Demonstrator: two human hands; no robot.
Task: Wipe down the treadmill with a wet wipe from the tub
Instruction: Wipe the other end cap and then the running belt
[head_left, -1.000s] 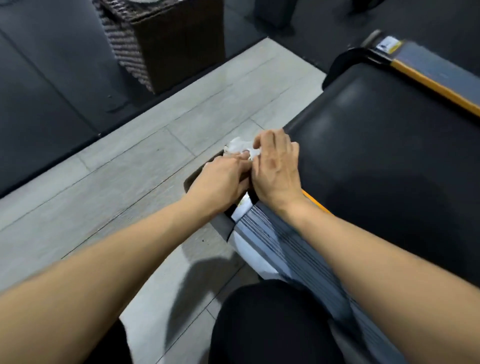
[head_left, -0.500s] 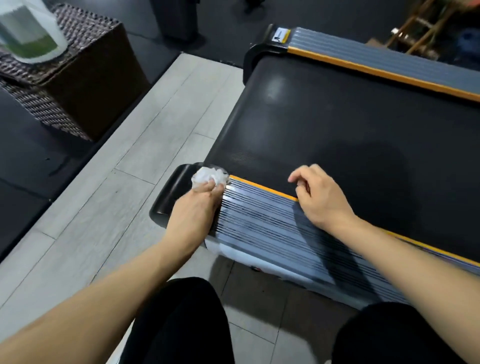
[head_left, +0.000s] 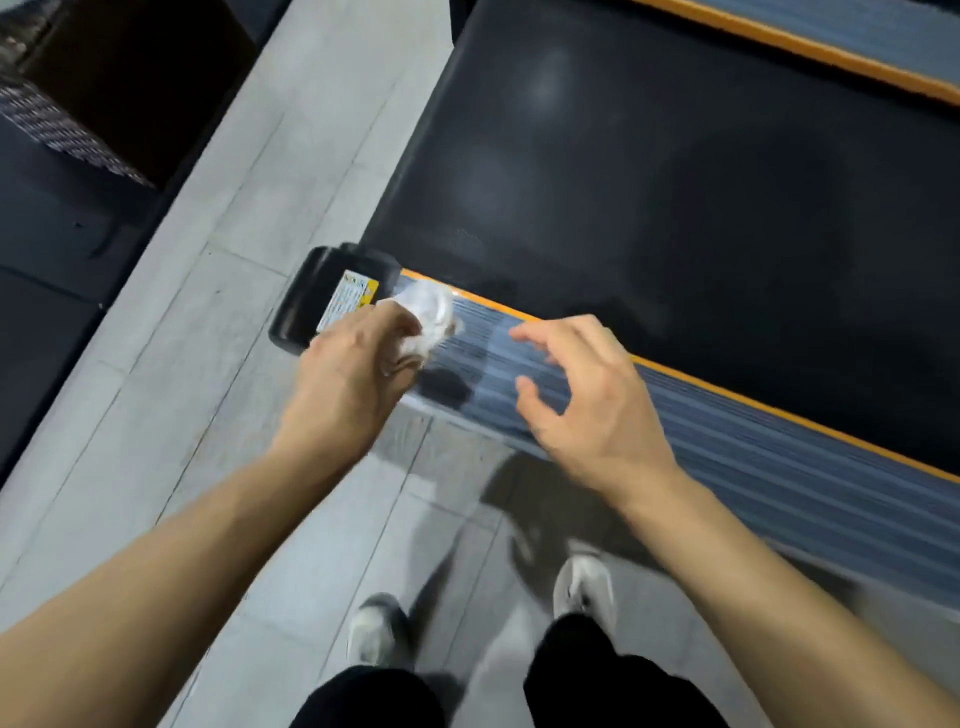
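White crumpled wet wipe (head_left: 428, 317) – left hand (head_left: 353, 374) gripping it, right hand (head_left: 587, 400) loosely spread

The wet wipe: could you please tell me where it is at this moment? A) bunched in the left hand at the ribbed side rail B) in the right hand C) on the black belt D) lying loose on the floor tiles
A: the left hand grips the wet wipe over the ribbed side rail; the right hand holds nothing.

Left hand (head_left: 353, 364) grips a crumpled wipe (head_left: 428, 317) above the treadmill's ribbed side rail (head_left: 727, 436); right hand (head_left: 587, 405) hovers, fingers spread.
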